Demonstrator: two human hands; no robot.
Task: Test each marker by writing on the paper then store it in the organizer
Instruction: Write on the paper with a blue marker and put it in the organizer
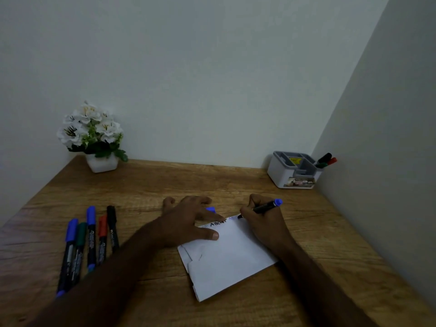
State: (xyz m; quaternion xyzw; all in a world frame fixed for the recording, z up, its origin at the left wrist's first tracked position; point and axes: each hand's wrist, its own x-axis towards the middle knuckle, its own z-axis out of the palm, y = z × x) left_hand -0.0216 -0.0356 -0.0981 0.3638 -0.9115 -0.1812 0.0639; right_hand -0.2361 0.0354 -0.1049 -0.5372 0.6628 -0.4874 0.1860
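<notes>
Now right hand [262, 223] grips marker [264, 207], tip down-left on paper [226, 260], left hand [188, 220] flat.

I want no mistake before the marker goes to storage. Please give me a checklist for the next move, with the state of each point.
1. Marker held in right hand: ok.
2. Tip on paper: ok.
3. Left hand pressing paper flat: ok.
4. Blue cap within reach, beside left hand: ok.
5. New mark clearly written: cannot tell.
6. Organizer has free slots: ok.
</notes>
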